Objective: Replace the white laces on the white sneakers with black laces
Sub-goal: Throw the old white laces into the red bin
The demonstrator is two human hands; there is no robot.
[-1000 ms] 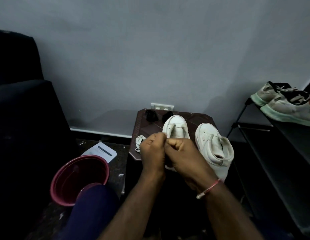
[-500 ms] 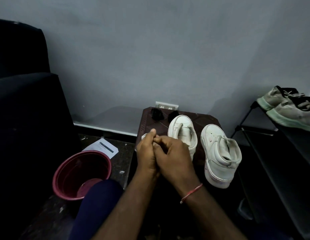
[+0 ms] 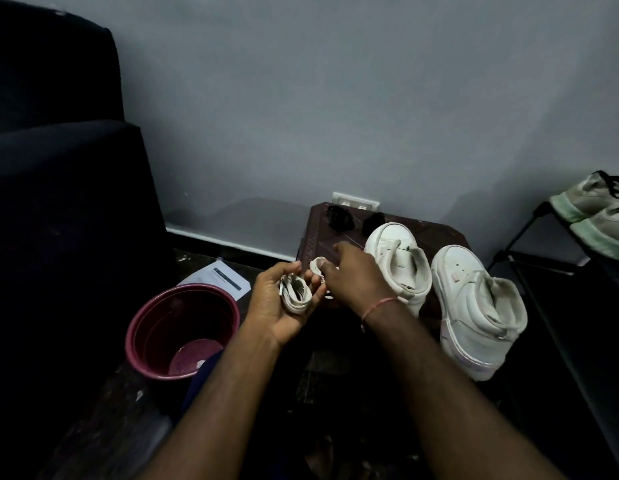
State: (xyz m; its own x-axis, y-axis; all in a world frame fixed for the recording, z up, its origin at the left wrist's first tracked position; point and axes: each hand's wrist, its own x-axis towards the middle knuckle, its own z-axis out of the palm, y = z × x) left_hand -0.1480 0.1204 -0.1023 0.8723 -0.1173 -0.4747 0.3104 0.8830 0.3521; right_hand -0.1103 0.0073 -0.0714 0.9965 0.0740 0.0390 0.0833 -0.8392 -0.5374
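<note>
With the white sneakers [image 3: 398,268] unlaced on the stool [image 3: 315,233], one coiled white lace [image 3: 296,294] is gripped by the left hand [image 3: 277,306], a second coil [image 3: 316,265] is pinched by the right hand [image 3: 353,278], and the black laces [image 3: 338,217] behind are judged due next.

Left sneaker [image 3: 398,261] and right sneaker [image 3: 474,306] fill the stool's [image 3: 313,237] right side, black lace bundles [image 3: 338,218] its far edge (left strip bare).

White sneakers [image 3: 400,263] stand side by side on tabletop [image 3: 315,233], toes away; white lace [image 3: 294,294] bundled in left hand [image 3: 273,306]; black laces [image 3: 337,216] behind.
</note>
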